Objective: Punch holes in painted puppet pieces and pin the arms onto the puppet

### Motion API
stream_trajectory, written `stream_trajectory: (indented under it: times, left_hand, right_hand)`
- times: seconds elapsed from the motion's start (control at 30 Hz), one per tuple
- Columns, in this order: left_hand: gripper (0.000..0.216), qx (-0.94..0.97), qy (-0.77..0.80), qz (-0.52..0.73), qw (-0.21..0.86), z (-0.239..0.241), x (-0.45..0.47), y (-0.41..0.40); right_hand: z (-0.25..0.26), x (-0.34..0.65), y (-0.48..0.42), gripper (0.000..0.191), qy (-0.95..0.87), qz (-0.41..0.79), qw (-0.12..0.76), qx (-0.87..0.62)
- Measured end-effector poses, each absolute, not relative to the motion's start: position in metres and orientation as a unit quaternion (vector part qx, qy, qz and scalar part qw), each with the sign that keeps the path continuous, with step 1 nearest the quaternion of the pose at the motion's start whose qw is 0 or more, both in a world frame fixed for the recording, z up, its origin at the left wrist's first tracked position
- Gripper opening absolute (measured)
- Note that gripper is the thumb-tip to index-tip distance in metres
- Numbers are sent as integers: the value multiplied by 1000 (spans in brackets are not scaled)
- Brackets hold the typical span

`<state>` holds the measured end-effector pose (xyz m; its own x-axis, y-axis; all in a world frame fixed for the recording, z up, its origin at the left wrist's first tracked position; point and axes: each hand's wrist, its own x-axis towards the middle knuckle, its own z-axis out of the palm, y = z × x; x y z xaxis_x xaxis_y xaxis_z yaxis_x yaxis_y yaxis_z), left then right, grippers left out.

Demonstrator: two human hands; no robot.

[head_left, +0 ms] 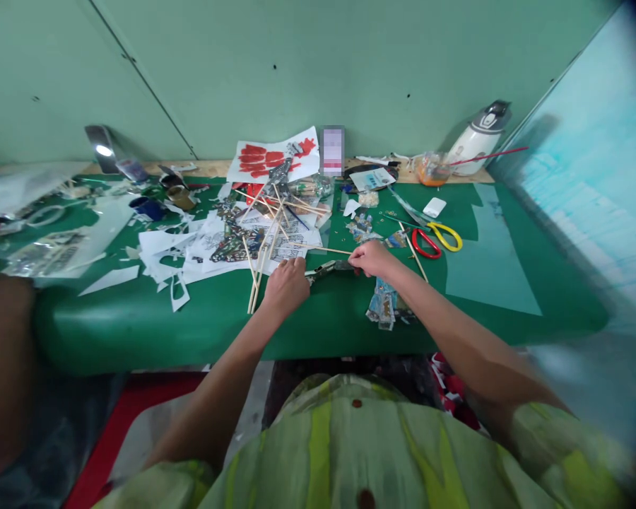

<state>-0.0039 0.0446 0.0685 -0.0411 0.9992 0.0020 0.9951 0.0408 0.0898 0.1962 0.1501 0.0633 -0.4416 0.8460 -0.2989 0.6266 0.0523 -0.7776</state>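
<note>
Reaching forward from a green patterned shirt (386, 452), two bare forearms crossed the near edge of the green worktop (191, 332). Small printed scraps (384, 300) lay beneath the right forearm, and pale sticks (257, 284) lay just left of the left hand (287, 286). That hand's grip was curled at the near end of a knife-like tool (323, 269); I could not tell how firmly it held it. The right hand (368, 259) had its grip pinched narrow on the end of a thin stick (323, 248), close to the tool's dark end; the stick pointed left between the hands. Farther on lay cut paper (201, 247) and red-and-yellow-handled scissors (435, 227). At the back, a red-painted sheet (273, 155) leaned against the wall (318, 71), a white jug (474, 148) well to its right.
</note>
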Motion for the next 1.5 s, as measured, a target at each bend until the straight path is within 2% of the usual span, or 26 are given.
stream_trajectory:
  times: [0.37,0.87,1.17,1.5]
  left_hand:
    - [26,741,670,44,5,52,-12,45]
    - [26,748,656,101,18,49,-13,43]
    - [29,752,647,120,44,49,-17,44]
    - [32,764,639,76,59,55,-22,44]
  right_hand:
    - [73,198,151,14,-590,579,140,-545]
    - [69,196,159,12,-545,644,135,-519]
    - [69,188,161,13,-584,606,122,-525]
    - [71,187,164,10,-664,547,82,-502]
